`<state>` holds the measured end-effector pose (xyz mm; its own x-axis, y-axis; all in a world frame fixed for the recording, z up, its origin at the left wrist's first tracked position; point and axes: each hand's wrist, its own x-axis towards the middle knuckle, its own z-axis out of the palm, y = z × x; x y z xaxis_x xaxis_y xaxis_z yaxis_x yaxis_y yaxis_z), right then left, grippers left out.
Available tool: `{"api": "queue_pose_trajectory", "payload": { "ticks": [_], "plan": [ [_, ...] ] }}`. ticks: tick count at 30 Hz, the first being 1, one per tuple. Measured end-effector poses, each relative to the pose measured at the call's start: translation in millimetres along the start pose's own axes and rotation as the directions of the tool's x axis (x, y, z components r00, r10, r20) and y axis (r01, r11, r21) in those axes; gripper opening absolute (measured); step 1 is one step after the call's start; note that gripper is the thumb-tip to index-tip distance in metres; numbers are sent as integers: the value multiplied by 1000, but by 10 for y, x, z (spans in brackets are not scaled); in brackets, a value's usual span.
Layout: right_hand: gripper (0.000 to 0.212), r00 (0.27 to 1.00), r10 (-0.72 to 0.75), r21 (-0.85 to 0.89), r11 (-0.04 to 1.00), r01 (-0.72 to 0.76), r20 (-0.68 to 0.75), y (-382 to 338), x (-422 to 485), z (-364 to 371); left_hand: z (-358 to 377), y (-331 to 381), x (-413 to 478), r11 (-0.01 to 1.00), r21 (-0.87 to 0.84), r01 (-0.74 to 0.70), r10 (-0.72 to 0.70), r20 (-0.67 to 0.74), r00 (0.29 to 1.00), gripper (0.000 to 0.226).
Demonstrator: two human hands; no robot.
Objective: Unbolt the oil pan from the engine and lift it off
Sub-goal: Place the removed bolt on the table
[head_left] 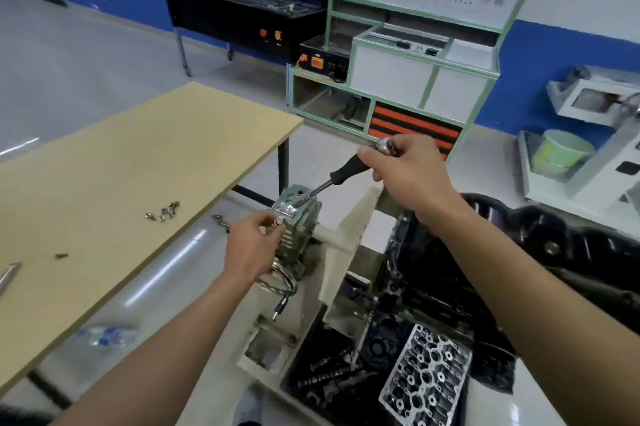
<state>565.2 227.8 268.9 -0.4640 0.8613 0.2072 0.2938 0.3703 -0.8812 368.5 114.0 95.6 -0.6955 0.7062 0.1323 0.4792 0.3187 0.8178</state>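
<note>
My right hand point(405, 169) grips the head end of a ratchet wrench point(346, 169) with a black handle, raised above the engine stand; its chrome shaft slants down to the green gearbox point(298, 217). My left hand point(251, 245) pinches a small bolt point(277, 223) beside the gearbox's left face. The dark engine block point(433, 273) hangs on the stand at the right. The black oil pan point(554, 235) lies at the far right behind my right forearm. Several loose bolts point(162, 212) lie on the wooden table point(121, 162).
A silver cylinder head point(426, 380) and dark parts sit in the tray below the engine. A chrome tool point(8, 275) lies at the table's left edge, a plastic bottle point(104, 335) under it. A green-framed cabinet point(391, 79) stands behind.
</note>
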Motion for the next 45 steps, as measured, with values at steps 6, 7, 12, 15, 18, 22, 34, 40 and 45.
{"api": "queue_pose_trajectory", "payload": {
  "ticks": [6,7,12,15,18,22,34,40,45],
  "plan": [
    [46,993,76,29,996,-79,93,-23,510,1261,-665,-888,660,983,-64,171,-176,-97,980,5],
    [43,990,89,29,995,-93,106,0,613,1481,-773,-1047,783,980,-64,186,-193,-115,975,9],
    [40,970,168,-23,986,-167,178,138,1010,2387,-1188,-1912,1358,950,-4,311,-308,-155,939,12],
    [40,960,213,-51,977,-207,185,255,1184,2782,-1321,-2372,1605,916,107,387,-374,-126,919,15],
    [43,949,243,-126,967,-221,202,354,1339,3081,-1364,-2709,1797,873,237,427,-427,-54,903,17],
    [41,930,286,-115,957,-266,231,452,1482,3357,-1297,-2912,1936,847,269,458,-476,1,880,19],
    [43,915,303,-101,953,-286,265,567,1623,3616,-1328,-3068,2124,816,273,509,-527,-9,850,17],
    [45,911,313,-86,950,-301,267,592,1592,3480,-1273,-3084,2110,815,270,513,-522,-42,852,9],
    [42,909,330,-72,944,-322,255,576,1479,3315,-1240,-3022,2003,791,273,547,-553,-63,831,20]
  ]
}}
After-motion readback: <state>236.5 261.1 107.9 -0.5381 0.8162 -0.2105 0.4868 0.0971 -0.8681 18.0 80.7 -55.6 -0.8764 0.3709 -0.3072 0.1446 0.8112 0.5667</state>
